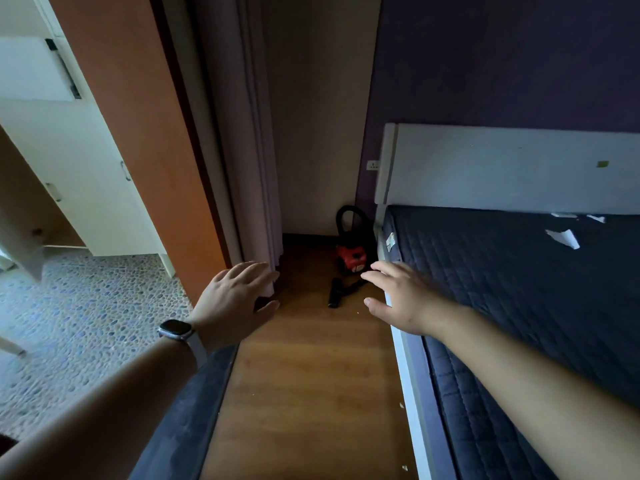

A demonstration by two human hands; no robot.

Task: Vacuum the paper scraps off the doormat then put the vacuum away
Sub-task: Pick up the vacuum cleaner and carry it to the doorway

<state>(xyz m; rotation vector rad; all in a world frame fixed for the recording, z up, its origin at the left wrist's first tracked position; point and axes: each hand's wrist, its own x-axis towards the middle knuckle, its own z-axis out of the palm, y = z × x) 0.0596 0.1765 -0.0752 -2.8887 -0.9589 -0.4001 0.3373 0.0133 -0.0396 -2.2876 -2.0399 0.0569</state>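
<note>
Both arms reach forward over a strip of wooden floor (304,393) that runs between a doorway on the left and a bed (519,306) on the right. The left hand (235,299), with a watch (175,332) on its wrist, has its fingers straight and slightly spread and holds nothing; its fingertips lie at the lower edge of a pale curtain (249,168), though whether they touch it cannot be told. The right hand (398,299) is also flat with its fingers spread wide, empty, above the near-left corner of the bed frame. The small red and black vacuum (351,252) stands on the floor in the far corner, just beside the bed's white headboard (502,168), with its black nozzle (341,292) lying on the floor in front of it. White paper scraps (562,239) lie on the dark quilted mattress at the far right. A dark mat (180,410) lies along the near left edge of the wooden floor.
</note>
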